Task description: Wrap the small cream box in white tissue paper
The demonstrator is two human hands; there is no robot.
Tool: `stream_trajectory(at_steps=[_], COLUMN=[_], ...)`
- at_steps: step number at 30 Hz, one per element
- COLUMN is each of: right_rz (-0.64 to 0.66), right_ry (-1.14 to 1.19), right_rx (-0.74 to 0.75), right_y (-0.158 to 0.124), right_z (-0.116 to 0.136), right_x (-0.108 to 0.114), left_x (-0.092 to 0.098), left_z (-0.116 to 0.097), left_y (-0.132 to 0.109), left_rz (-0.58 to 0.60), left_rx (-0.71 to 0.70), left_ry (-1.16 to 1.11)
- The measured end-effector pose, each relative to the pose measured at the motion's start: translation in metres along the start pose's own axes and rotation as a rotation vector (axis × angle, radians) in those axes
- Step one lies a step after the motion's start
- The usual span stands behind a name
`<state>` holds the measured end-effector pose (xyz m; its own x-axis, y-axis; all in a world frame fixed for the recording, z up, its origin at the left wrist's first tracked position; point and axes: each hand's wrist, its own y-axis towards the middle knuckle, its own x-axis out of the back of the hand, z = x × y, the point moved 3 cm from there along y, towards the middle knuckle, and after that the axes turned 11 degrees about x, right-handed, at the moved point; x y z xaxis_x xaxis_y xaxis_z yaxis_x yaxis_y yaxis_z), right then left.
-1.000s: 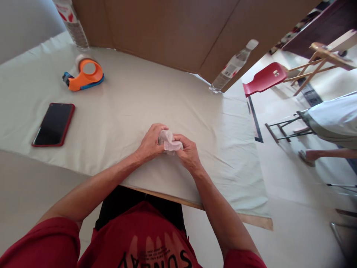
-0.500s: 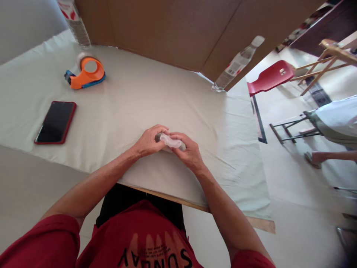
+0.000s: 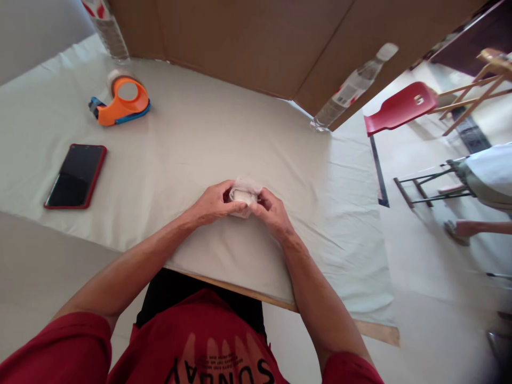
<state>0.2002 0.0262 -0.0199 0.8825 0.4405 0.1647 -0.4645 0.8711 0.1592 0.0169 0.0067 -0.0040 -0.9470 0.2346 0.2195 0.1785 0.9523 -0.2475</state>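
Both hands hold a small whitish packet (image 3: 245, 195) close to the table's near edge. Part of it looks thin and translucent, like a film or paper sleeve standing up at its far side; what is inside I cannot make out. My left hand (image 3: 216, 204) curls round its left end, thumb laid across the near face. At the right end, my right hand (image 3: 273, 212) pinches it between thumb and bent fingers. The fingers hide both ends of the packet.
A pale cloth covers the table (image 3: 192, 144). On it are a phone (image 3: 76, 176) in a red case, an orange tape dispenser (image 3: 124, 101), and two plastic bottles, one left (image 3: 110, 34), one right (image 3: 352, 88), against a cardboard panel (image 3: 232, 48). A seated person (image 3: 490, 173) is at right.
The packet has been turned so a broader whitish face shows, with translucent film raised at its far side. My fingers have moved apart at the top. The view has shifted slightly.
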Motion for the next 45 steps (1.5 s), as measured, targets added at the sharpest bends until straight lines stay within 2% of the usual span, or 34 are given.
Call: stream_trajectory(at_steps=[6,9,13,17,26,36,45], right_rz=[0.057,0.069,0.022,-0.008,0.068,-0.053,-0.206], right_ry=[-0.07,-0.047,-0.116,-0.156,-0.078,-0.106,-0.198], right_rx=[-0.031,-0.056,-0.038,0.002,-0.017,0.013,0.167], right_y=[-0.002,-0.002,-0.002,-0.002,-0.003,-0.003,0.002], right_z=[0.002,0.004,0.008,0.013,0.011,0.015,0.015], right_x=[0.0,-0.002,-0.001,-0.001,-0.003,-0.009,-0.019], left_x=[0.001,0.001,0.0,-0.001,0.0,-0.001,-0.001], left_z=[-0.003,-0.005,-0.003,0.0,-0.003,-0.001,0.001], left_y=[-0.003,-0.005,-0.004,-0.003,-0.007,-0.007,-0.005], left_rz=[-0.011,0.049,0.121,0.117,0.107,0.096,0.094], left_rx=[0.066,0.059,0.069,0.103,0.167,0.138,0.085], left_ry=[0.053,0.054,-0.081,-0.173,-0.097,-0.097,-0.038])
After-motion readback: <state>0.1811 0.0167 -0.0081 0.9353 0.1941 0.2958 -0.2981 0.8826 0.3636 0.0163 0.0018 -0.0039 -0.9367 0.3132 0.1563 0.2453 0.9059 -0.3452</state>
